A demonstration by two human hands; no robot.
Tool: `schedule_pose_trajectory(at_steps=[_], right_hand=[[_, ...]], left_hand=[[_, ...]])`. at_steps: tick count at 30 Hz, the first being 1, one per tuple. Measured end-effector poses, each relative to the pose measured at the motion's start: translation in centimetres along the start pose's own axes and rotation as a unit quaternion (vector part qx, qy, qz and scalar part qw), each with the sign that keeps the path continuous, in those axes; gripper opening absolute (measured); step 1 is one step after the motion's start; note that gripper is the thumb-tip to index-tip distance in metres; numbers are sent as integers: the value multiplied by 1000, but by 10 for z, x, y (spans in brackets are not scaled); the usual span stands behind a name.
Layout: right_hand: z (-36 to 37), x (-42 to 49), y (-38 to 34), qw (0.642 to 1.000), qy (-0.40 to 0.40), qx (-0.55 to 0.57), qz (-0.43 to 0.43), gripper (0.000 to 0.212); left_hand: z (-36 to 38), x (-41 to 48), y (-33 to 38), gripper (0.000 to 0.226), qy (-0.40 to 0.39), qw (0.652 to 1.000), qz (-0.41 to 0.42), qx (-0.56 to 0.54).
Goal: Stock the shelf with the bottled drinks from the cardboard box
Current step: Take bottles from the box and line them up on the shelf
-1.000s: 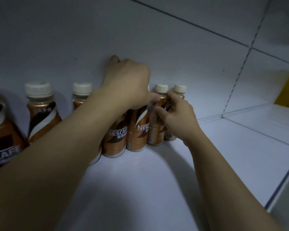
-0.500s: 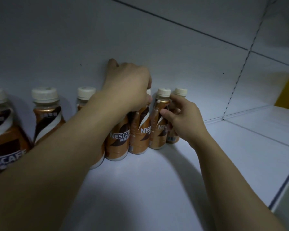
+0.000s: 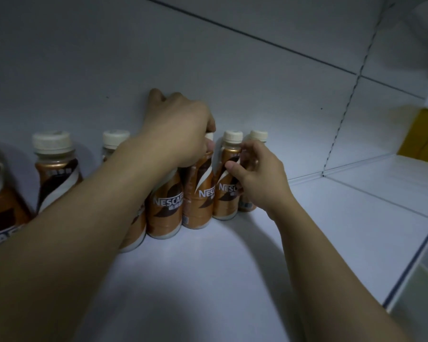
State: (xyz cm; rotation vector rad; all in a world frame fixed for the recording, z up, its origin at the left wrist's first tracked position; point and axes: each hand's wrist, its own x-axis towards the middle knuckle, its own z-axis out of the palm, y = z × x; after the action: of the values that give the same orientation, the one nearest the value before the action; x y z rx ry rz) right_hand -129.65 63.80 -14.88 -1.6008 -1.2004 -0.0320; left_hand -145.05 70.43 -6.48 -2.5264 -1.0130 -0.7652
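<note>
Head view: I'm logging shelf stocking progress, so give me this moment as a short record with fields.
setting: white shelf with a white back panel
stock: coffee bottles standing upright in a row along the back
left hand: left hand over the tops of the middle bottles, covering their caps
right hand: right hand fingers on the second bottle from the right
free space: shelf right of the row holds no bottles
cardboard box: not in view

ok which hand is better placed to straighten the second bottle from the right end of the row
Right. The right hand already has its fingers on that Nescafe bottle; the left hand is busy on the neighbouring bottle's cap.
</note>
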Motion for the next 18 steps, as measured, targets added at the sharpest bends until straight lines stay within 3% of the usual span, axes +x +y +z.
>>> schedule_pose_trajectory(at_steps=[9,14,18], right_hand=[[-2,-3,-4,999,-31,35,17,50],[-13,0,-4,999,-3,32,9,64],[-12,0,-4,1000,-19,-5,-9,56]], left_hand=[[-1,-3,5,34,12,998,31,52],[1,-7,7,44,4,998,10,67],[1,-8,8,46,-13,999,-16,-29]])
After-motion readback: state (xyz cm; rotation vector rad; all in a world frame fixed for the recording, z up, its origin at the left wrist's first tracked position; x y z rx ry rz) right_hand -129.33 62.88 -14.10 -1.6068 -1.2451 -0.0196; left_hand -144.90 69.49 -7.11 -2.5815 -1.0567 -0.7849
